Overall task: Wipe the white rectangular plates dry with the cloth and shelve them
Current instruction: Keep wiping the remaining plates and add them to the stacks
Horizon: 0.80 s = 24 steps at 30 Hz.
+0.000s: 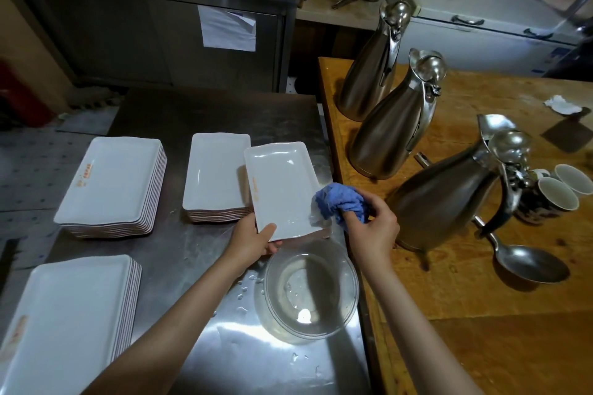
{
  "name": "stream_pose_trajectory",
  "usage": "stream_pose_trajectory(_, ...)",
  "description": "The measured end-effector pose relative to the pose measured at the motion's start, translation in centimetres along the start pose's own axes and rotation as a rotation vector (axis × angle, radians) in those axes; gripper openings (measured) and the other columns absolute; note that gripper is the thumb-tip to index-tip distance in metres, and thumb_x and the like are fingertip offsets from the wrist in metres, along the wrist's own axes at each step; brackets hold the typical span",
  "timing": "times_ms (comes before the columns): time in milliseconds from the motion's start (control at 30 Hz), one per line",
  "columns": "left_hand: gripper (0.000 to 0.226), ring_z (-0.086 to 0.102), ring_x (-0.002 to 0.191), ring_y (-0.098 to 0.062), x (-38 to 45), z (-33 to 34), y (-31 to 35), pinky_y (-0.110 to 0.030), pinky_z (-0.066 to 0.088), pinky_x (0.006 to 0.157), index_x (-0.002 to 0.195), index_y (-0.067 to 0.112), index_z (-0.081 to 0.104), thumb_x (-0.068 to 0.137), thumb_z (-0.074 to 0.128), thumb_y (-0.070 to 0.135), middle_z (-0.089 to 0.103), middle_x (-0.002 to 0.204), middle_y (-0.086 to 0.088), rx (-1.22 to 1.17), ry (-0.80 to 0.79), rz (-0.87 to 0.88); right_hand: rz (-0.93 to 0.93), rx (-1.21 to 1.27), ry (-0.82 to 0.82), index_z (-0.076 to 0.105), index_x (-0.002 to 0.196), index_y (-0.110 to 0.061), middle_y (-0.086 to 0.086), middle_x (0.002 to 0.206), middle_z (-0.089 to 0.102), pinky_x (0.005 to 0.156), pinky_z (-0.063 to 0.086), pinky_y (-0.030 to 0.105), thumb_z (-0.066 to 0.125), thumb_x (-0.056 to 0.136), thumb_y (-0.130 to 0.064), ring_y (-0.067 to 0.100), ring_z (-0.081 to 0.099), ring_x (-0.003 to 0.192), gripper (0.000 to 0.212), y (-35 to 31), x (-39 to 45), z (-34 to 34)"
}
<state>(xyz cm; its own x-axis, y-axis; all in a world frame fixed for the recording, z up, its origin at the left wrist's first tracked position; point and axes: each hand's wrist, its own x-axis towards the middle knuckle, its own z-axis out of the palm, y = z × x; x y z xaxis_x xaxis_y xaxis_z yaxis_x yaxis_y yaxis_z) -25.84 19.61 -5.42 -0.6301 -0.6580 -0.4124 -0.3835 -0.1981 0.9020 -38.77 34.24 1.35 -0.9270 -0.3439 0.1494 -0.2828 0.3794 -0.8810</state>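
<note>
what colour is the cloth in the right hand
Blue: the cloth is bunched in the right hand, seen in the head view.

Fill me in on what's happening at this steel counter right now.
A person is drying white rectangular plates. The left hand holds one plate by its near edge, lifted above the steel counter, while the right hand grips a bunched blue cloth against the plate's right edge. Three plate stacks sit on the counter, and a clear bowl sits below the held plate.

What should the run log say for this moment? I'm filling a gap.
step: wiping | left hand: holds plate | right hand: grips blue cloth at plate edge | shelved: not yet
</note>
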Motion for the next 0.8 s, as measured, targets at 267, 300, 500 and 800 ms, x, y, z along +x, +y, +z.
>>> stream_pose_trajectory(267, 0.016, 0.051, 0.039, -0.008, -3.2, -0.8, -0.8, -0.017, 0.042, 0.043, 0.110, 0.005, 0.051, 0.096, 0.045, 0.002, 0.062, 0.067, -0.010, -0.038, -0.011, 0.008, 0.006, 0.013, 0.028, 0.065, 0.112, -0.015, -0.011, 0.101, 0.061, 0.076, 0.045, 0.008, 0.068, 0.081, -0.003, 0.000, 0.058, 0.088, 0.034, -0.3, -0.4, -0.9)
stream_pose_trajectory(300, 0.016, 0.050, 0.039, -0.009, -3.5, -0.9, -1.1, -0.017, 0.042, 0.043, 0.110, 0.006, 0.051, 0.096, 0.045, 0.002, 0.062, 0.066, -0.009, -0.028, -0.010, 0.011, 0.009, 0.011, 0.022, 0.064, 0.112, -0.016, -0.011, 0.101, 0.060, 0.074, 0.045, 0.007, 0.067, 0.081, -0.003, -0.001, 0.057, 0.086, 0.034, -0.3, -0.5, -0.9)
stream_pose_trajectory(500, 0.016, 0.052, 0.041, -0.012, -4.8, -1.2, -2.4, -0.020, 0.043, 0.045, 0.109, 0.011, 0.051, 0.095, 0.046, 0.004, 0.065, 0.067, -0.007, 0.032, -0.013, 0.035, 0.035, 0.005, -0.017, 0.064, 0.114, -0.014, -0.007, 0.103, 0.061, 0.069, 0.045, 0.002, 0.066, 0.081, -0.001, 0.002, 0.057, 0.089, 0.036, 0.0, -1.6, -0.7)
stream_pose_trajectory(800, 0.020, 0.059, 0.043, -0.011, -5.9, -1.2, -3.2, -0.019, 0.045, 0.049, 0.112, 0.016, 0.051, 0.095, 0.048, 0.007, 0.067, 0.068, -0.003, 0.141, 0.021, 0.092, 0.025, 0.001, -0.034, 0.063, 0.115, -0.010, -0.006, 0.103, 0.059, 0.068, 0.042, -0.003, 0.065, 0.082, 0.002, -0.001, 0.055, 0.085, 0.035, -0.1, -2.5, -1.1)
